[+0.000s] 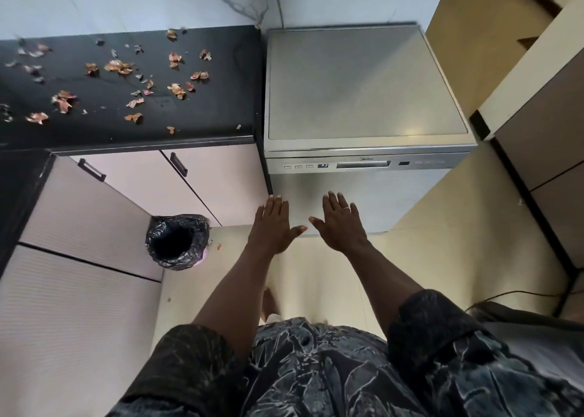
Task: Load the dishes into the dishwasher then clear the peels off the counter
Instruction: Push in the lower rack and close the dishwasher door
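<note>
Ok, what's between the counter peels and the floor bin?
Head view: the front edge of the counter and closed cabinet doors separate the peels from the bin.

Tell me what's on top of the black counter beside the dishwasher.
Dry orange-pink peels lie scattered across the black counter, mostly over its left and middle. Nothing else shows on it. Its left end runs past the frame edge, so that part is unseen.
</note>
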The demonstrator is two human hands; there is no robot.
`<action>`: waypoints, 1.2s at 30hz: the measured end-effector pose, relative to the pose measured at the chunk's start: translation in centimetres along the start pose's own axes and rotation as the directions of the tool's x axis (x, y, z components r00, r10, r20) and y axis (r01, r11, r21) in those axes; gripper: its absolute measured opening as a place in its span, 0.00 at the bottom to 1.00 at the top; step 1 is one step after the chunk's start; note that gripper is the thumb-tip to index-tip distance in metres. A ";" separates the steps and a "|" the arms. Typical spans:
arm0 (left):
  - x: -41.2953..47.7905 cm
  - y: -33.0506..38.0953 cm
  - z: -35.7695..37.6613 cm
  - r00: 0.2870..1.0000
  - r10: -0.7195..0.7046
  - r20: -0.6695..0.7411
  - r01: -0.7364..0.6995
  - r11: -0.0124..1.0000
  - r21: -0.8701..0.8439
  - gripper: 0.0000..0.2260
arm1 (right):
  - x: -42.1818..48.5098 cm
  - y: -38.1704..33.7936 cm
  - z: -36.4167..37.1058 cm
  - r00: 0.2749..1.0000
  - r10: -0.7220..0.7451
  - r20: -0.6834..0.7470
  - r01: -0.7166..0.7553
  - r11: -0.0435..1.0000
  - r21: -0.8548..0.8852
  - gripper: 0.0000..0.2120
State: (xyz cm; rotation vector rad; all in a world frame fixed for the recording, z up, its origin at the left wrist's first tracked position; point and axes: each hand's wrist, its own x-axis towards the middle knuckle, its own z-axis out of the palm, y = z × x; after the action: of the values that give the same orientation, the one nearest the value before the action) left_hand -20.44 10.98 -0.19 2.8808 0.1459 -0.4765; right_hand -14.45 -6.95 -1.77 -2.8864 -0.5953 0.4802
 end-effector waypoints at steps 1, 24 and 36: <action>-0.2 0.1 0.3 1.000 0.002 0.005 -0.002 1.000 0.003 0.39 | -0.3 0.2 0.2 1.000 -0.002 0.017 0.002 1.000 0.003 0.36; -0.3 -1.6 -1.0 0.999 -0.019 -0.026 0.019 0.999 -0.037 0.37 | 0.3 -0.8 -0.1 0.999 -0.034 0.006 0.034 0.999 -0.008 0.34; 1.2 -8.1 -4.2 0.993 -0.084 -0.087 0.082 0.996 -0.025 0.37 | 6.7 -7.6 -3.7 0.978 -0.198 -0.065 0.196 0.980 -0.042 0.31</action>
State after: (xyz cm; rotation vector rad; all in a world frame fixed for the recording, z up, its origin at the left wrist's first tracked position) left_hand -19.07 19.88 1.74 2.8847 0.2845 -0.3602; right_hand -10.15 2.38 1.43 -2.8230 -0.8758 0.3427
